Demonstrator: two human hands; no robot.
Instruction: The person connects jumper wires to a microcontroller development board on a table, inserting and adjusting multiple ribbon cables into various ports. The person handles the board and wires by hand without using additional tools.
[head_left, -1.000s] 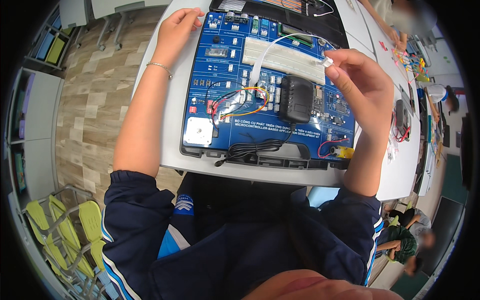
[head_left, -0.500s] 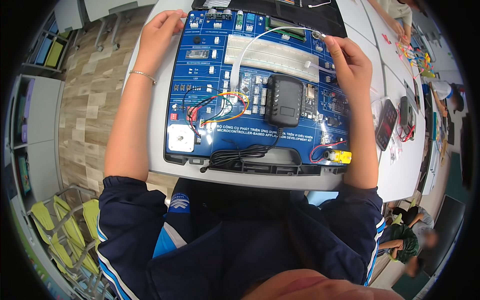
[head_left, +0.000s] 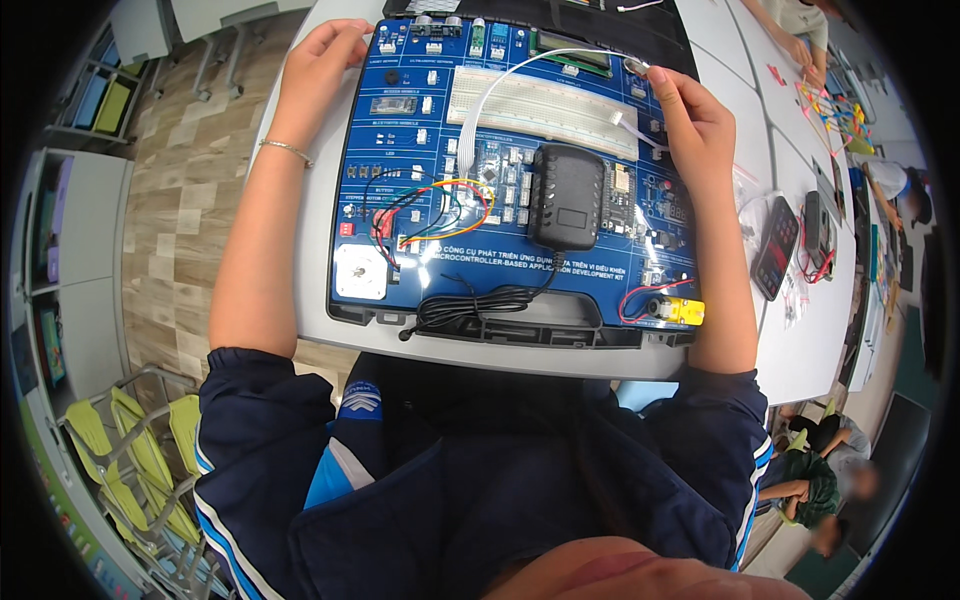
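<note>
A white tabletop point(head_left: 310, 250) is carrying a large blue electronics training board point(head_left: 400, 260) sitting in a black tray, with its long axis running left to right in front of the person, who is looking straight down on it. The left hand point(head_left: 318, 62) is resting on the board's far left corner, fingers curled loosely over the edge and holding nothing; a thin bracelet point(head_left: 286, 150) is circling that wrist. The right hand point(head_left: 698, 125) is lying on the board's far right side, its fingers point(head_left: 662, 82) bent and drawn close together at the end of a white ribbon cable point(head_left: 520, 66); whether they are pinching the cable or only touching it cannot be told. The cable is arching from just left of those fingers back over a long white breadboard point(head_left: 540, 105), then dropping toward the board's middle, so the right hand is by far the nearer one to it. A black power adapter point(head_left: 566, 196) is lying at the board's centre, toward the person from the breadboard, its black cord point(head_left: 470, 305) bundled along the near edge. Coloured jumper wires point(head_left: 440, 205) are looping to the left of the adapter. A small yellow motor point(head_left: 682, 311) is sitting at the near right corner.
</note>
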